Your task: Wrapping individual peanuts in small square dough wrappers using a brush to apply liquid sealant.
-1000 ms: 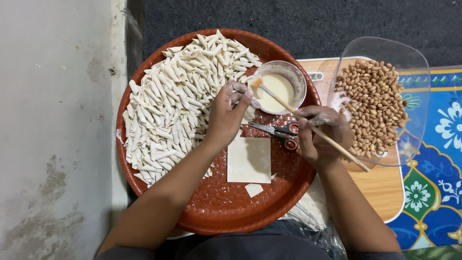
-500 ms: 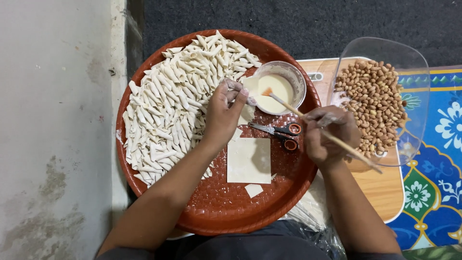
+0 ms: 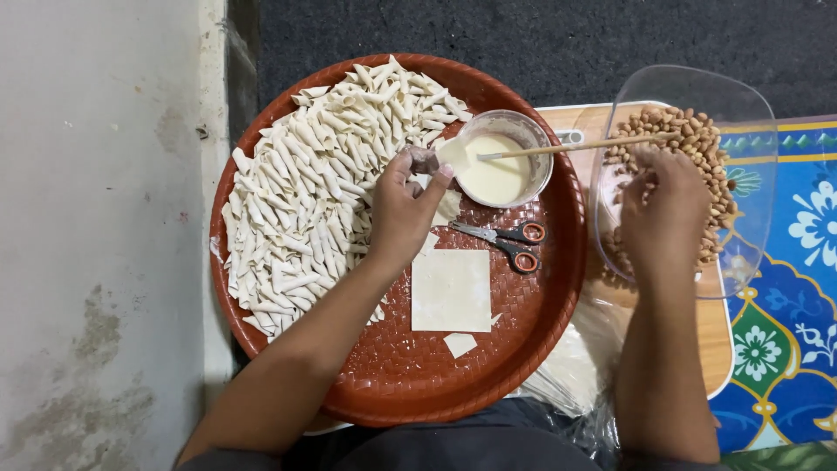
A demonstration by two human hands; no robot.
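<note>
Right hand (image 3: 667,209) moved from scissors (image 3: 510,240) into peanuts (image 3: 689,148).

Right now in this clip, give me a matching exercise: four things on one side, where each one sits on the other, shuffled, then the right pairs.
Things:
1. scissors
2. stick
3. right hand
4. left hand

Places:
A. in the clear tub of peanuts
B. flat on the red tray, above the square dough sheet
C. holding a small dough piece beside the pile of rolls
D. leaning in the bowl of white paste

Pairs: 1-B, 2-D, 3-A, 4-C
</note>
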